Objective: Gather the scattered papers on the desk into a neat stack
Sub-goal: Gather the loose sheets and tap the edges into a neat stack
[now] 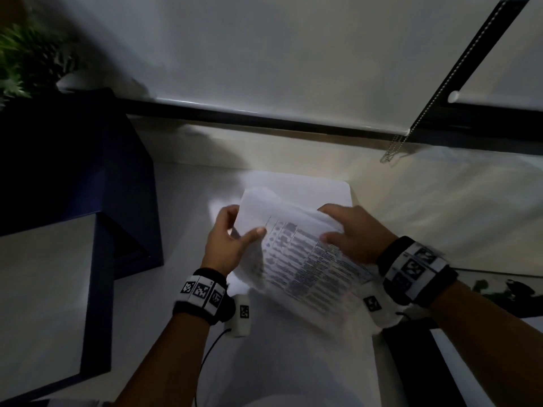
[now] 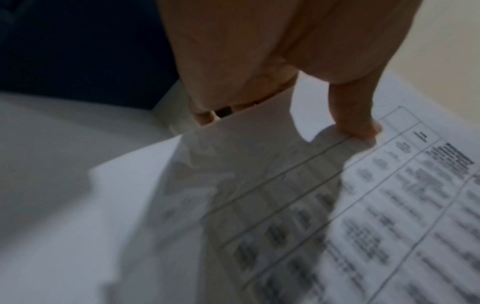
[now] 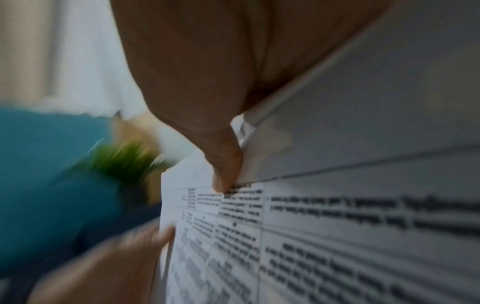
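Dim light. A person holds a thin sheaf of white papers (image 1: 305,259) above a pale, smooth bench (image 1: 440,201). The top sheet is printed with a ruled table of dark, blurred text; the sheets are limp and curl upward at the far edge. A blank white sheet (image 1: 329,189) lies flat on the bench beneath them.

The left hand (image 1: 232,242) pinches the sheaf's left edge: thumb (image 2: 355,121) pressed on the printed face, fingers curled behind the paper. The right hand (image 1: 352,233) grips the right edge, thumb (image 3: 226,170) on top and fingers hidden underneath. The papers span the gap between both hands, tilted toward the viewer.

Left of the hands stands a dark blue, boxy, matte tray (image 1: 88,177). A leafy green plant (image 1: 26,60) sits in the far left corner. A white roller blind (image 1: 264,48) with a beaded chain (image 1: 435,95) hangs behind the bench.
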`<state>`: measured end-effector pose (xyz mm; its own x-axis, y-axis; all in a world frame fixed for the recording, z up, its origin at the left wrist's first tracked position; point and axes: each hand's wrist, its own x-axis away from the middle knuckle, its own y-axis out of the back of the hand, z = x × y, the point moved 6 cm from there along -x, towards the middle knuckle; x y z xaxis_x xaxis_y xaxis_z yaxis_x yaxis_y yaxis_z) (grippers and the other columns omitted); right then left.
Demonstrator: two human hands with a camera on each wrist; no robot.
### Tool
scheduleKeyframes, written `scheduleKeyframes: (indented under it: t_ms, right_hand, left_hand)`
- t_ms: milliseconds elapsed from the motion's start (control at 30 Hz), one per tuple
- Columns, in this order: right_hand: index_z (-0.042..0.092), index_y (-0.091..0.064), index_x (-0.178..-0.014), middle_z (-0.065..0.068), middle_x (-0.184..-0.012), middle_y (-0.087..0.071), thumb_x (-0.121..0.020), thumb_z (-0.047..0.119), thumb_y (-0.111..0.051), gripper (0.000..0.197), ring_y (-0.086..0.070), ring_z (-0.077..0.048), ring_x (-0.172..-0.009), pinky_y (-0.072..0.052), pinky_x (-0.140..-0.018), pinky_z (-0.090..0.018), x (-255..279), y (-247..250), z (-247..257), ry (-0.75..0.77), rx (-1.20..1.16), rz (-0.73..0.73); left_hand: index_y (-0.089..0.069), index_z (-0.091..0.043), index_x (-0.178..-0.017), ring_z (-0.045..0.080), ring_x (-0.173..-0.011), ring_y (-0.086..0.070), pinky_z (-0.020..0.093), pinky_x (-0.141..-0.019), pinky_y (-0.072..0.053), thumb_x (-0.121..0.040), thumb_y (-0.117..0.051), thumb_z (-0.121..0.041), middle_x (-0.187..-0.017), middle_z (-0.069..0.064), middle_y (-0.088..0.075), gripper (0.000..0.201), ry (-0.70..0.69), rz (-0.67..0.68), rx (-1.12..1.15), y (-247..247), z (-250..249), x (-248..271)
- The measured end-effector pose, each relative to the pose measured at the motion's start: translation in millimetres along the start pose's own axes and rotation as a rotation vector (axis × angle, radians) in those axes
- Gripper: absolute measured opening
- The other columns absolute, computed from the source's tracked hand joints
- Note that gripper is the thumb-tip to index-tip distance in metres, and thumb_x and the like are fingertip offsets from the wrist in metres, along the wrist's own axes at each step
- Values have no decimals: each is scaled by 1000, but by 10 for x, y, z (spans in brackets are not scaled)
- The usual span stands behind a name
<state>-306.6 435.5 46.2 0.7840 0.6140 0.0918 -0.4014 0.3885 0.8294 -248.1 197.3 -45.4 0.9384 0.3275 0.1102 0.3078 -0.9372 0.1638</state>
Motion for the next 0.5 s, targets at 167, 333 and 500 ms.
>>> scheduleKeyframes:
  t_ms: [167, 333, 500]
  right_hand:
    - [8, -62, -116, -12, -112, -69, -71, 29, -81, 53, -66, -27, -102, -52, -89, -38, 119, -100, -603, -191, -603, -126]
    - [14, -62, -111, -12, -110, -69, -58, 46, -85, 65, -66, -31, -100, -54, -88, -45, 404, -1105, -1492, -597, -767, -189]
    - [8, -50, -124, -17, -117, -64, -81, 19, -74, 51, -64, -33, -100, -57, -84, -46, 758, -1679, -1745, -828, -925, -160]
  left_hand:
    - [-34, -31, -140, 17, -113, -56, 42, -96, -47, -67, -76, -64, -133, -5, -52, 91, 290, -97, 197, 202, 521, 89]
    - [-62, -1, -115, 30, -88, -60, 39, -76, -47, -82, -73, -44, -110, 22, -61, 55, 689, 271, 472, -383, 1207, 539]
    - [-65, -8, -103, 27, -97, -65, 38, -84, -53, -68, -86, -34, -108, 11, -70, 49, 615, 237, 171, -503, 1161, 436]
